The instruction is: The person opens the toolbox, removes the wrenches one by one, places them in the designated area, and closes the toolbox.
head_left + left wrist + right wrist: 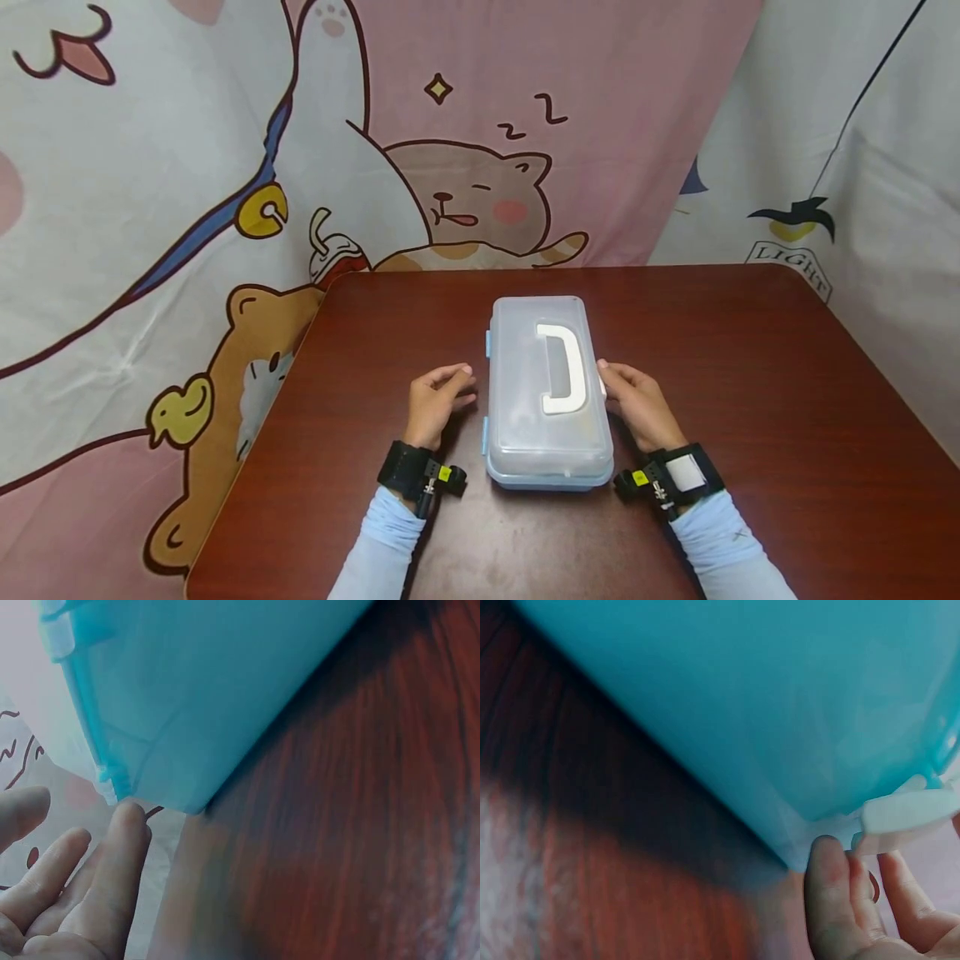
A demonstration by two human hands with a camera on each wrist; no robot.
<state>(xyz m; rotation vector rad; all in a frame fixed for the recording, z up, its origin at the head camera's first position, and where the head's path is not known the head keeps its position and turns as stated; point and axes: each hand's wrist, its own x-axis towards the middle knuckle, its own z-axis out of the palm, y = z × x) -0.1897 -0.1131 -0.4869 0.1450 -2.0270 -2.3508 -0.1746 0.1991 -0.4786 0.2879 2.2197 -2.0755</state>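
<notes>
A plastic case [517, 392] with a cloudy clear lid and pale blue base sits closed and upright on the table. Its white carry handle [573, 371] lies flat on the lid. On the right side, my right hand [641, 404] has its fingertips at the white latch [907, 814], with the fingers fairly straight. Whether they press on it is hard to see. To the left of the case is my left hand [438, 404], fingers loosely bent and holding nothing. A small gap separates it from the blue hinges [485, 435] in the head view.
The brown wooden table [750, 375] extends around the case. Behind it hangs a cartoon-print cloth [637, 100]. Each wrist wears a black strap with a small camera; the left camera [452, 480] and right camera [628, 483] sit near the front of the case.
</notes>
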